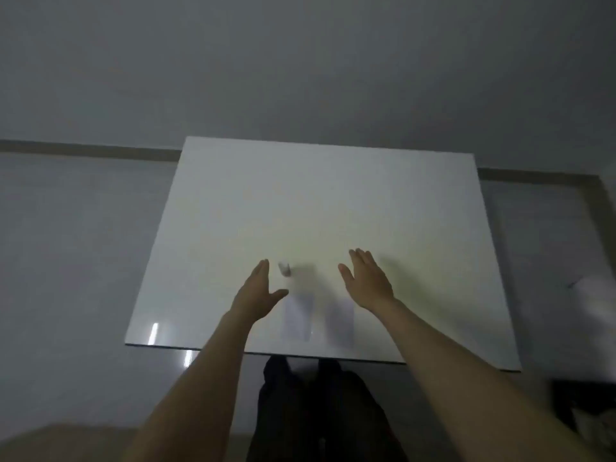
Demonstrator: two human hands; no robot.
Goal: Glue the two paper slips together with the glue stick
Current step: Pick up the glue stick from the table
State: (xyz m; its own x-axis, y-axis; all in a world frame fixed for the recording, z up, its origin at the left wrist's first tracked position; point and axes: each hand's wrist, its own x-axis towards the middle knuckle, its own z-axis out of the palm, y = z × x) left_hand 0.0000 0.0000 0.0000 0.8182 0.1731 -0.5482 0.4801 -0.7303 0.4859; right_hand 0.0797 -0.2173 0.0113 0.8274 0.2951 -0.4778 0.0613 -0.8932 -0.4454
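Note:
Two pale paper slips lie side by side near the front edge of a white table (233,211): the left slip (297,320) and the right slip (340,323). A small white glue stick (284,268) stands just beyond the left slip; it is blurred. My left hand (258,295) hovers open to the left of the glue stick, thumb pointing toward the slips. My right hand (366,281) hovers open to the right, above the right slip's far end. Neither hand holds anything.
The table stands on a glossy grey floor against a grey wall. My dark-trousered legs (316,411) are below the table's front edge. A pale blurred object (596,295) sits at the far right, with dark items (583,405) below it.

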